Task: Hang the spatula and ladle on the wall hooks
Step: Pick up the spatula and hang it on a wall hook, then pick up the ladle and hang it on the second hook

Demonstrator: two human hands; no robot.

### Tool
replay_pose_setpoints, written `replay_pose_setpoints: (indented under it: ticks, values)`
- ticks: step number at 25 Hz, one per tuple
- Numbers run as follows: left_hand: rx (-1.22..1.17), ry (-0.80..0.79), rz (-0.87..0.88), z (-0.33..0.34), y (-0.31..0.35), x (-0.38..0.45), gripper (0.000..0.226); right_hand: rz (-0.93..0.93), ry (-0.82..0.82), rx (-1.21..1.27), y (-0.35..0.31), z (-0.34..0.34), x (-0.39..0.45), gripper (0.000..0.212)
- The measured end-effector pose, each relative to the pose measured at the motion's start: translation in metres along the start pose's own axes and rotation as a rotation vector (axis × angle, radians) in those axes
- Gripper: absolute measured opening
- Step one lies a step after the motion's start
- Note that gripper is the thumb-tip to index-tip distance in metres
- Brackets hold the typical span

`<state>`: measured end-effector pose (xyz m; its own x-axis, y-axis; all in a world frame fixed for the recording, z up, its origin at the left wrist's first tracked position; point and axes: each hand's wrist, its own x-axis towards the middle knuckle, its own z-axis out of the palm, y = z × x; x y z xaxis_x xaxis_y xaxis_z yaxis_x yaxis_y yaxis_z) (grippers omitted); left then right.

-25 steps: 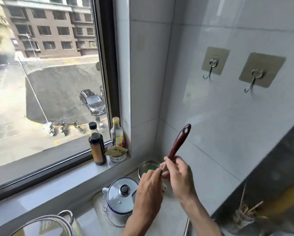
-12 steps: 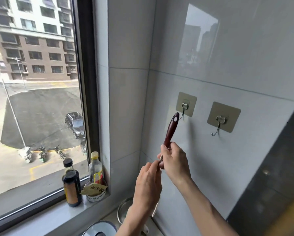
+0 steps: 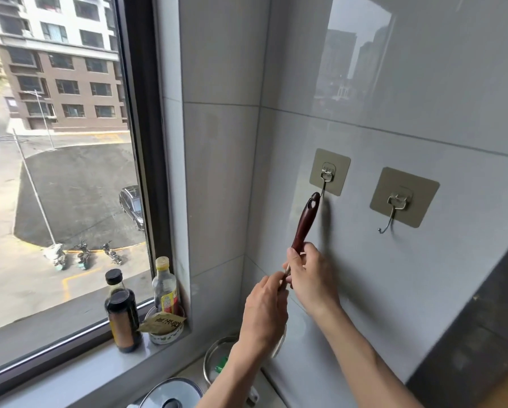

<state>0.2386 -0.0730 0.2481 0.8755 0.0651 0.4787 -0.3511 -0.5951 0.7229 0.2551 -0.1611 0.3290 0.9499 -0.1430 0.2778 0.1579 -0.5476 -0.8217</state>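
While the right hand (image 3: pixel 311 278) closes its fingers around the lower end of the dark red wooden handle (image 3: pixel 305 223), the left hand (image 3: pixel 264 310) pinches the thin metal shank just below it, so both hands have hold of the same utensil. Whether it is the spatula or the ladle cannot be told, since its working end is hidden behind the left hand and forearm. The handle tilts up and to the right, and its tip, which has a hanging hole, sits right at the bent wire end of the left hook (image 3: pixel 326 179); whether the wire has passed through the hole is not clear. That hook hangs from a square adhesive pad stuck to the grey tiled wall (image 3: pixel 423 83). To the right of the left hook, a little lower on the same wall, a second hook (image 3: pixel 395 206) on a like pad carries nothing. Well to the left of the left hook and below it, on the window sill (image 3: pixel 70 375), stand a dark sauce bottle (image 3: pixel 123 313), a clear bottle with a yellow cap (image 3: pixel 165 287) and a small bowl (image 3: pixel 166 331) with a paper packet in it. Below the left hook, on the desk, a steel bowl (image 3: pixel 217 357) lies partly behind the left forearm, and a kettle lid (image 3: pixel 170 396) shows at the bottom edge.
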Motion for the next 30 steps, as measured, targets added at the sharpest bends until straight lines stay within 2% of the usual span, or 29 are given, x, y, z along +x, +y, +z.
replay_pose_setpoints:
  ticks: [5,9,13,15,17,19,22,24,26,30]
  values:
    - [-0.027,-0.031,-0.059,0.014,-0.007,0.021,0.021,0.012,0.025,-0.096,0.012,0.001,0.009,0.021]
    - [-0.019,-0.037,-0.089,0.026,-0.011,0.028,0.016,0.045,0.031,-0.061,0.036,-0.002,-0.007,0.016]
    - [-0.064,0.023,-0.137,0.025,-0.015,0.017,0.029,0.055,0.052,0.016,0.081,-0.007,-0.055,0.014]
    - [-0.066,0.014,-0.225,0.031,-0.034,-0.032,0.029,0.182,0.024,0.053,0.124,0.002,-0.102,0.013]
    - [-0.047,-0.160,-0.409,0.041,-0.061,-0.117,0.027,0.377,-0.063,-0.013,0.171,0.019,-0.164,0.013]
    - [0.016,-0.411,-0.624,0.052,-0.086,-0.208,0.029,0.589,-0.223,-0.133,0.215,0.040,-0.224,0.017]
    - [0.134,-0.702,-0.704,0.069,-0.111,-0.309,0.034,0.781,-0.415,-0.328,0.264,0.063,-0.282,0.018]
    - [0.161,-0.770,-0.729,0.077,-0.118,-0.352,0.026,0.843,-0.460,-0.363,0.285,0.075,-0.302,0.018]
    - [0.225,-0.772,-0.702,0.084,-0.124,-0.381,0.010,0.897,-0.453,-0.317,0.297,0.087,-0.314,0.018]
    - [0.279,-0.746,-0.621,0.088,-0.129,-0.396,0.017,0.988,-0.363,-0.135,0.312,0.098,-0.330,0.009]
